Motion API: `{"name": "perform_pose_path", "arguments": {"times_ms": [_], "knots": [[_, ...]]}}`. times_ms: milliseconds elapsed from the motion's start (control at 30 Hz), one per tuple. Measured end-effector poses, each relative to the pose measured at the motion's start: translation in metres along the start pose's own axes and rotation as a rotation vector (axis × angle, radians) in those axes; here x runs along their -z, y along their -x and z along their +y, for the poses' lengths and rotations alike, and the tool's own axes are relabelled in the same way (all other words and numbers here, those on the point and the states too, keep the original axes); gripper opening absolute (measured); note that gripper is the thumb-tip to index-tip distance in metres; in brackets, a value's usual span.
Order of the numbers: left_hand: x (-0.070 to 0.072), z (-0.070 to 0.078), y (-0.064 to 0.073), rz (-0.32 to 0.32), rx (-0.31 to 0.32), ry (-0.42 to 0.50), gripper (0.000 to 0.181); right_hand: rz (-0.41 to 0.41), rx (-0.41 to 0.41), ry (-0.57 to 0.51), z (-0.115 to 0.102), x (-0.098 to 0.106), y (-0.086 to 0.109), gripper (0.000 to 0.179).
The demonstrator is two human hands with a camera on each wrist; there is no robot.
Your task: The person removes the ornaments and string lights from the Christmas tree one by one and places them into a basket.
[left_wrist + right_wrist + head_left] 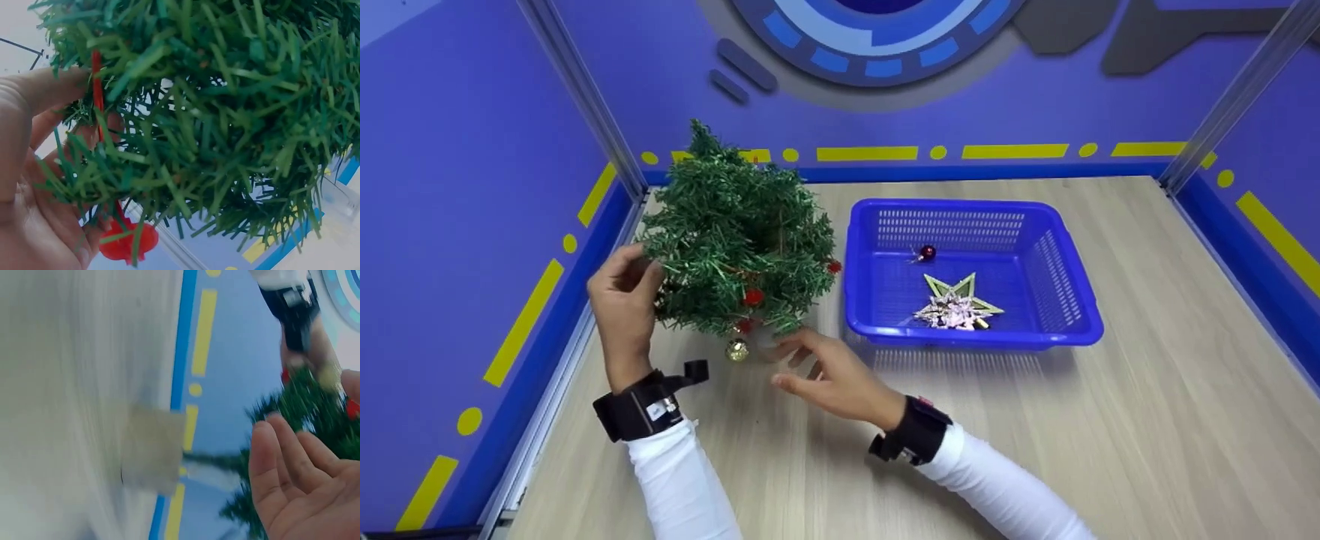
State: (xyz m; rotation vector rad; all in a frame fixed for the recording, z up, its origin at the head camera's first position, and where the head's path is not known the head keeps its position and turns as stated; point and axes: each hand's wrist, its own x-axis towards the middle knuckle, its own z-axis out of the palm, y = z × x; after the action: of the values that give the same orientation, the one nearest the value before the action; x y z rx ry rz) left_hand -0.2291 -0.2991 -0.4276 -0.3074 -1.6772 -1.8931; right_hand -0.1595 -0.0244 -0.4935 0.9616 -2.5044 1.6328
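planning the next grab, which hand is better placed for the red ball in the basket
Probably the right hand: it looks empty and is nearer the basket and red ball. The left hand grips the tree, farther away.

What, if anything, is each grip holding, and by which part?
The left grip holds the green tree by a branch on its left side. The right grip holds nothing.
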Motion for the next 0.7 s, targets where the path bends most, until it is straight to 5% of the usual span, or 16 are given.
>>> {"name": "perform_pose_path", "arguments": {"times_ms": [167,367,700], "knots": [[-0.001,-0.002,0.000,0.044,-0.057,0.033,0.025,0.042,-0.030,-0.099,-0.006,-0.021,-0.010,0.044],[-0.001,-0.002,0.001,0.026,-0.118,0.127,0.018,0.090,-0.045,-0.227,-0.017,-0.037,-0.025,0.035],[0.000,-0.001,0.001,-0.021,-0.122,0.201,0.010,0.146,0.000,-0.307,-0.041,-0.034,-0.024,0.018]]}}
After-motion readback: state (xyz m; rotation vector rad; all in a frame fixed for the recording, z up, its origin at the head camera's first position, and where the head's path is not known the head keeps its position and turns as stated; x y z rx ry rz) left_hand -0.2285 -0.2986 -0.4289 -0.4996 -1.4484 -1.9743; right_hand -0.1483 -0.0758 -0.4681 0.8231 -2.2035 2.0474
